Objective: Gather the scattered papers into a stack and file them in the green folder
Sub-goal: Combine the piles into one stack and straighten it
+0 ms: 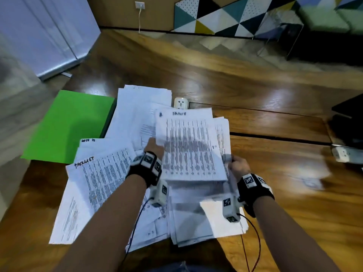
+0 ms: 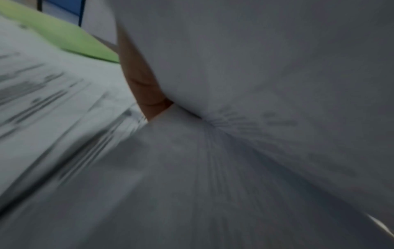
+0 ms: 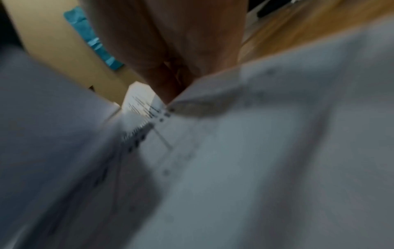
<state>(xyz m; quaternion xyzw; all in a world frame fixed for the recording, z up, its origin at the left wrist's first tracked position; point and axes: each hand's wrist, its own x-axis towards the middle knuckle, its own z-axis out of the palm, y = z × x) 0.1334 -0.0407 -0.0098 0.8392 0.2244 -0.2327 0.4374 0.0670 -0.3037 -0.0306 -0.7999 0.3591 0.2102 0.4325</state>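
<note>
A bundle of printed papers [image 1: 188, 146] is lifted above the wooden desk between both hands. My left hand [image 1: 154, 148] grips its left edge, fingers hidden under the sheets. My right hand [image 1: 236, 164] pinches its right edge near the lower corner. More scattered papers [image 1: 98, 183] lie spread on the desk below and to the left. The green folder [image 1: 68, 126] lies closed and flat at the left, partly under the sheets. The left wrist view is blurred; it shows the sheet [image 2: 234, 67] over a finger [image 2: 145, 87], with the green folder [image 2: 70, 37] beyond. The right wrist view shows blurred paper [image 3: 234, 151] under my hand [image 3: 181, 42].
A white power socket [image 1: 181, 103] sits in the desk behind the papers. A dark device [image 1: 347, 122] and a white adapter [image 1: 345, 154] lie at the right edge. The wooden desk [image 1: 275, 173] is bare to the right of the papers.
</note>
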